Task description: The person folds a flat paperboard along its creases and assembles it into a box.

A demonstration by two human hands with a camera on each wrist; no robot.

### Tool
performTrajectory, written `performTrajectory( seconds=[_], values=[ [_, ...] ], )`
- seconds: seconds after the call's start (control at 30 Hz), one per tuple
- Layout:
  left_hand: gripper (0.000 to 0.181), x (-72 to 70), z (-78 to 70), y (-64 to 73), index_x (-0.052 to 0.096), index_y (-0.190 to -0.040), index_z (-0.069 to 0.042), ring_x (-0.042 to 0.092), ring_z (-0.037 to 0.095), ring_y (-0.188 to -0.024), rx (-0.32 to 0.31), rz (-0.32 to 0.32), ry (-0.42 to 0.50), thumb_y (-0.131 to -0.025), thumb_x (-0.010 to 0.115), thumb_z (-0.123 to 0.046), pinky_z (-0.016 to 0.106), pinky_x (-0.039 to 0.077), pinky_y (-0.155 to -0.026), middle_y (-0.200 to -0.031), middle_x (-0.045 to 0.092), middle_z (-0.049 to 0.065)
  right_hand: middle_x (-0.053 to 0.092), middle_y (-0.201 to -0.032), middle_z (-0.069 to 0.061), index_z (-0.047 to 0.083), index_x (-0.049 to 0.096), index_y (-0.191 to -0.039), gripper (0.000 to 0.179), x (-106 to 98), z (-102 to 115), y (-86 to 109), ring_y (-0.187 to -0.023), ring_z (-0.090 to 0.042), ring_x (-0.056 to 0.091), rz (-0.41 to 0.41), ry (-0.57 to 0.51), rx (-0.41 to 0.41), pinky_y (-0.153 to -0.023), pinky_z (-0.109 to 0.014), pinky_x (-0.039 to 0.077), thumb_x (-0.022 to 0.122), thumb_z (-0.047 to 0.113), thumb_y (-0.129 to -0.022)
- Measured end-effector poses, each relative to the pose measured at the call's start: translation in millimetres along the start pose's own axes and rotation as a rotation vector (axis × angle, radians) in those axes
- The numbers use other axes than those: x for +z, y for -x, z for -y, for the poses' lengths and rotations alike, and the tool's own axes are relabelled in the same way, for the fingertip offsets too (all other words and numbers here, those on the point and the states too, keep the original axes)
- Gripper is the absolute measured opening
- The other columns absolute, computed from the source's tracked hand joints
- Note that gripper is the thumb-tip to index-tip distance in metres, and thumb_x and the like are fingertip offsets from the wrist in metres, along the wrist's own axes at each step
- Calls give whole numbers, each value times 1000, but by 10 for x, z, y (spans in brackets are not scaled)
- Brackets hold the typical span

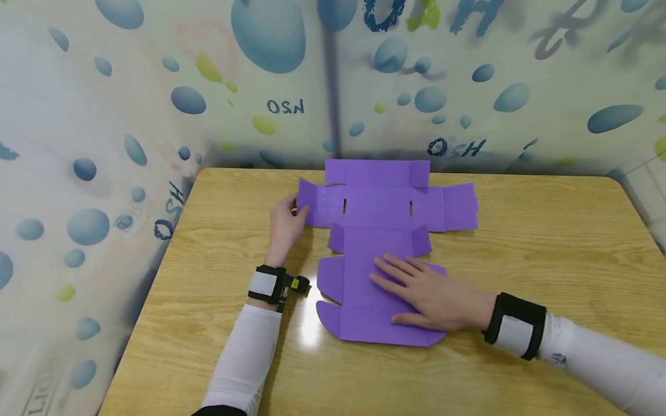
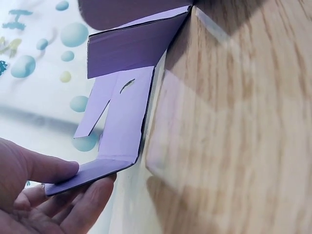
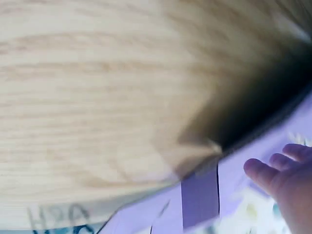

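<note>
A purple cardboard box blank (image 1: pixel 377 242) lies unfolded on the wooden table, with creases, side flaps and two small slots. At its far left, my left hand (image 1: pixel 287 226) pinches the end flap (image 2: pixel 92 173) between thumb and fingers; in the left wrist view that flap is bent up from the panel. My right hand (image 1: pixel 429 292) rests with straight, spread fingers on the near right part of the blank. In the right wrist view the right fingers (image 3: pixel 261 173) show beside the purple cardboard (image 3: pixel 200 200).
The wooden table (image 1: pixel 546 248) extends around the blank on both sides. Behind it stands a wall (image 1: pixel 333 86) patterned with blue and green drops and letters; the blank's far edge lies close to it. Both wrists carry black straps with cameras.
</note>
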State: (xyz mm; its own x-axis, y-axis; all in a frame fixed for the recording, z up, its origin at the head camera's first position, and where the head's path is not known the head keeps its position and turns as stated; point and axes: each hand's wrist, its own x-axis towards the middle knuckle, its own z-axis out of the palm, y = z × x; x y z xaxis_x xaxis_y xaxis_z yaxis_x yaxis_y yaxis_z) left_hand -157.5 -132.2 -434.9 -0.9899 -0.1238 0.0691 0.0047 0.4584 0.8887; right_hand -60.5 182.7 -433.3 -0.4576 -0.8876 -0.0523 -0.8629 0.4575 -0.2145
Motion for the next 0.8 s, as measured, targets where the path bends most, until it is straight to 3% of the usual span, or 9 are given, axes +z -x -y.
performTrajectory(
  seconds=[0.13, 0.43, 0.6, 0.8],
  values=[
    [28, 0, -6, 5, 61, -120, 6, 60, 30, -107, -16, 1, 13, -93, 60, -1, 37, 51, -90, -115, 63, 22, 8, -160, -14, 16, 19, -156, 74, 164, 22, 30, -145, -32, 5, 44, 5, -45, -110, -58, 17, 40, 58, -98],
    [32, -13, -4, -10, 58, -124, 7, 60, 31, -108, -16, 6, 71, -93, 59, 0, 38, 51, -90, -117, 62, 23, 5, -160, -16, 14, 18, -156, 74, 322, 12, 40, -145, -35, 4, -11, 34, -69, -111, -59, 9, 40, 56, -98],
    [33, -51, -7, -11, 55, -127, 4, 61, 31, -106, -39, 44, 125, -95, 57, -1, 40, 55, -82, -120, 61, 23, 3, -160, -16, 15, 16, -156, 74, 333, 8, 32, -145, -34, 1, -2, 18, -59, -111, -59, 8, 39, 56, -99],
    [36, -137, -22, 5, 51, -129, 4, 62, 30, -104, -6, 115, 163, -93, 57, 1, 37, 54, -82, -119, 62, 21, 2, -160, -15, 15, 16, -156, 75, 343, 0, 20, -145, -33, 0, 5, 9, -47, -111, -59, 7, 39, 57, -98]
  ],
)
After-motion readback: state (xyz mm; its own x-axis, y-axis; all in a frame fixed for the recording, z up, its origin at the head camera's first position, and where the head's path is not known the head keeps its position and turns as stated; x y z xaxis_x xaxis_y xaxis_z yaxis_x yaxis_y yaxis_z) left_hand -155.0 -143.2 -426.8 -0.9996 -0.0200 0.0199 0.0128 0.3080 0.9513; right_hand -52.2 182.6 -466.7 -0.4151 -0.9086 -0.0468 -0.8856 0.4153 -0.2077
